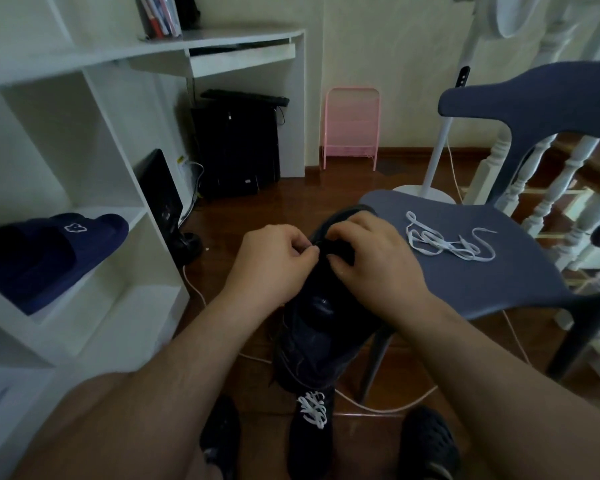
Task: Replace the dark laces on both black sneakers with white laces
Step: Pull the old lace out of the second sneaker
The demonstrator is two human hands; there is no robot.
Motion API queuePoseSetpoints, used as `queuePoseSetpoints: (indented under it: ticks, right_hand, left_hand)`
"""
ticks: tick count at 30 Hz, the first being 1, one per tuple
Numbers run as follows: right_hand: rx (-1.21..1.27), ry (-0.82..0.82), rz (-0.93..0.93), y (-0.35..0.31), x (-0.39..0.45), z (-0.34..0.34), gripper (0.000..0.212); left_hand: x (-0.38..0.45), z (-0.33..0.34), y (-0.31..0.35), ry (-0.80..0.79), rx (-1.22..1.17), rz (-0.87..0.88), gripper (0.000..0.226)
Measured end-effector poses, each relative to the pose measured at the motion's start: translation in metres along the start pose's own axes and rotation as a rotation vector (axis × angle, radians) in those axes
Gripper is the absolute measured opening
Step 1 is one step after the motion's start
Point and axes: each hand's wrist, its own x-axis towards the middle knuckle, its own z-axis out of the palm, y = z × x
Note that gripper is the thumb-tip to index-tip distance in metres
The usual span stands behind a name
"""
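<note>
Left hand (274, 258): fingers curled, thumb and forefinger pinching something small and dark at the upper part of the held sneaker (321, 313); what is pinched looks like the dark lace, but it is too dark to be sure.
Right hand (371, 254): lies over the top of the same shoe, fingers curled and gripping it around the opening, thumb pressed against the dark upper.
Held sneaker: black, lifted between both hands, its far end touching or overlapping the near left corner of the chair seat (482, 282); its body slopes down toward the person. The lacing on it cannot be made out against the black.
Second sneaker (310, 434): black, standing on the floor (291, 202) below the held one, between the person's feet, threaded with white laces (313, 408) that cross in the eyelets.
Loose white lace (447, 242): lies in an untidy tangle on the chair seat, toward its middle, well apart from the right hand.
Chair: blue-grey plastic, seat to the right of the hands, backrest at the far right.
Feet: two dark clog-type shoes (426, 445) at the bottom edge, either side of the second sneaker.
Shelf unit (94, 140): white, on the left; a pair of navy slippers (49, 254) sits in one compartment.
Floor: dark polished wood, a pale cable (378, 405) running across it under the chair.
Background: black computer tower (236, 143) under the white desk, pink rack (352, 126) against the wall.
</note>
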Motion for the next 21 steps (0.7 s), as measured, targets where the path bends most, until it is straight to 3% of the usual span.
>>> queuePoseSetpoints:
  ticks: [8, 12, 15, 16, 19, 21]
  right_hand:
    - [-0.122, 0.064, -0.051, 0.000, 0.003, 0.003, 0.008]
    - [0.066, 0.063, 0.363, 0.025, 0.008, -0.012, 0.012]
    - [0.028, -0.199, 0.531, 0.043, 0.005, -0.016, 0.011]
    - [0.062, -0.244, 0.533, 0.042, 0.003, -0.016, 0.004]
    - [0.238, -0.200, 0.370, 0.021, 0.005, -0.018, 0.035]
    - [0.212, -0.194, 0.228, 0.005, 0.005, -0.017, 0.038]
  left_hand:
    - [-0.004, 0.003, 0.001, 0.016, -0.026, -0.004, 0.019]
    - [-0.002, -0.007, -0.006, 0.073, -0.026, -0.005, 0.018]
    - [-0.003, -0.008, -0.010, 0.091, -0.023, 0.006, 0.017]
    - [-0.004, -0.007, -0.010, 0.080, -0.012, 0.009, 0.018]
    - [-0.004, -0.002, -0.008, 0.056, 0.008, 0.009, 0.018]
    - [-0.004, 0.001, -0.006, 0.059, -0.008, 0.018, 0.017]
